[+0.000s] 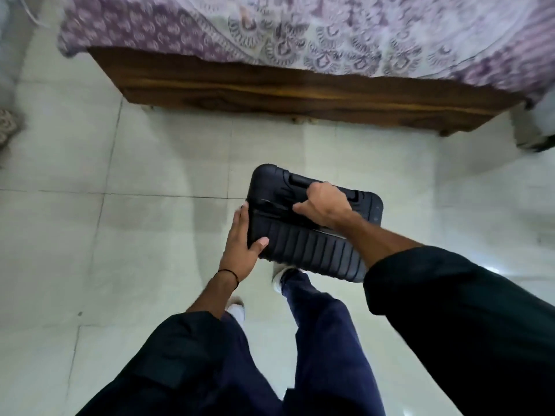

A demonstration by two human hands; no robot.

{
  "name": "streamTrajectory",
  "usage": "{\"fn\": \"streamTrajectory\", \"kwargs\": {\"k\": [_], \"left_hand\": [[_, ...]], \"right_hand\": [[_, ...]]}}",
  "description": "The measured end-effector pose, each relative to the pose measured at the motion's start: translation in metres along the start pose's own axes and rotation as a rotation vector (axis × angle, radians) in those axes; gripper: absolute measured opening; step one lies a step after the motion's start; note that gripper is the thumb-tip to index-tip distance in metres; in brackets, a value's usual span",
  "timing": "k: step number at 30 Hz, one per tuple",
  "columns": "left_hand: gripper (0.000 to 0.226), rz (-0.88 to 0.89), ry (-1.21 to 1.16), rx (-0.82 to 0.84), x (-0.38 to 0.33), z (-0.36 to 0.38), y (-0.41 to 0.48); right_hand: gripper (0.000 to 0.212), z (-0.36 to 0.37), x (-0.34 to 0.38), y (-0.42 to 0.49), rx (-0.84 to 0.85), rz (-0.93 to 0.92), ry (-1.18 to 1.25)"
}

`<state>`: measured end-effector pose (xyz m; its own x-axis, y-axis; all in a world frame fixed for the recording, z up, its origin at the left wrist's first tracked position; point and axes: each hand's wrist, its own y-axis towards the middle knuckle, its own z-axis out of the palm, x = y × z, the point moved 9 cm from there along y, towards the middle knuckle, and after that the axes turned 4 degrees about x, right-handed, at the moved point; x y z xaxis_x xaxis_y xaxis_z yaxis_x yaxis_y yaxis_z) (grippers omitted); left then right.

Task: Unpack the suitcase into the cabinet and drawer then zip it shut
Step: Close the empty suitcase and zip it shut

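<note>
Over the pale tiled floor (120,235), near the bed (300,94), we hold the black suitcase (303,244) upright. Our right hand (322,205) is closed around its top handle (297,180); our left hand (243,250) clasps its side.

The right hand (322,205) is covering part of the suitcase (312,217) handle, so its grip is staying unclear; the right sleeve (450,310) is hiding the case's near corner. The bed (300,40) is blurring and running off the top edge
</note>
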<state>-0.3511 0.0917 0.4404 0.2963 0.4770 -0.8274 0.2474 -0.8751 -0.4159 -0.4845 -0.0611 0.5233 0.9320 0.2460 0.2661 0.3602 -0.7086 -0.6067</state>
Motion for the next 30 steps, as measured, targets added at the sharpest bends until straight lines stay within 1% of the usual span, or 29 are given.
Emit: {"fn": "streamTrajectory", "kwargs": {"k": [3, 6, 9, 12, 15, 17, 19, 22, 25, 28, 30], "left_hand": [[0.082, 0.136, 0.047, 0.107, -0.051, -0.009, -0.064], [0.081, 0.221, 0.106, 0.208, -0.082, 0.001, -0.120], [0.076, 0.367, 0.138, 0.299, -0.120, 0.031, -0.155], [0.061, 0.484, 0.169, 0.331, -0.166, 0.076, -0.192], [0.052, 0.630, 0.218, 0.323, -0.215, 0.142, -0.244], [0.051, 0.720, 0.277, 0.313, -0.241, 0.190, -0.280], [0.052, 0.786, 0.348, 0.348, -0.257, 0.251, -0.334], [0.050, 0.884, 0.371, 0.513, -0.258, 0.351, -0.436], [0.051, 0.951, 0.473, 0.722, -0.231, 0.447, -0.548], [0.049, 1.052, 0.585, 0.917, -0.197, 0.523, -0.640], [0.047, 1.055, 0.669, 1.062, -0.174, 0.571, -0.691]], "right_hand": [[0.033, -0.014, -0.013, -0.088, -0.075, 0.087, 0.081], [0.031, -0.007, -0.037, -0.182, -0.148, 0.188, 0.220], [0.031, 0.007, -0.087, -0.270, -0.257, 0.335, 0.421], [0.027, 0.029, -0.145, -0.364, -0.396, 0.481, 0.664], [0.022, 0.060, -0.210, -0.466, -0.589, 0.607, 0.918], [0.019, 0.082, -0.244, -0.526, -0.726, 0.647, 1.090], [0.021, 0.116, -0.280, -0.595, -0.856, 0.694, 1.274], [0.027, 0.181, -0.329, -0.690, -0.992, 0.733, 1.628], [0.028, 0.254, -0.364, -0.782, -1.119, 0.764, 1.943], [0.019, 0.314, -0.388, -0.862, -1.231, 0.807, 2.110], [0.015, 0.358, -0.404, -0.909, -1.289, 0.871, 2.176]]}}
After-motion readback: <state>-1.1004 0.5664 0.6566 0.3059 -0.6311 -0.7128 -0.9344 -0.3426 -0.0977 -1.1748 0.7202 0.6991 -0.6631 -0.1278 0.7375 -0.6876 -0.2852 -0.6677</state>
